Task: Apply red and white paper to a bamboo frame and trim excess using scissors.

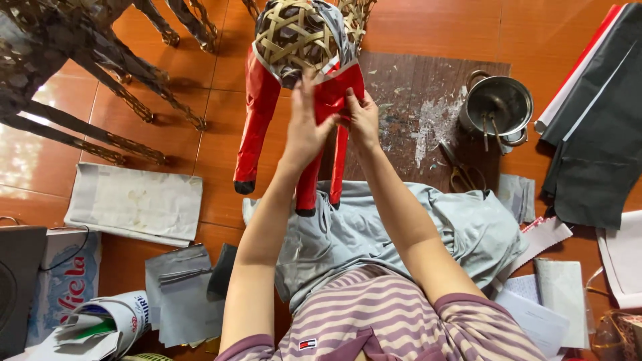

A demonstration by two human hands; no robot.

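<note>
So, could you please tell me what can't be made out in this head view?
- Woven animal frame: its top is cut off by the upper edge.
- Left hand and right hand: fingertips hidden against the red paper.
- Pot: contents too small to tell.
- Scissors: partly blurred.

Woven bamboo frame [294, 33] — glossy red paper skin [257, 113]; shiny metal pot [498, 103]; polished wood floor [428, 27].

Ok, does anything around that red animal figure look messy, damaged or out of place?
The woven figure is only partly covered: red paper on its legs, bare lattice on the body above both hands, left hand and right hand. The brown board under it is smeared with white patches beside the metal pot. Nothing looks spilled.
</note>
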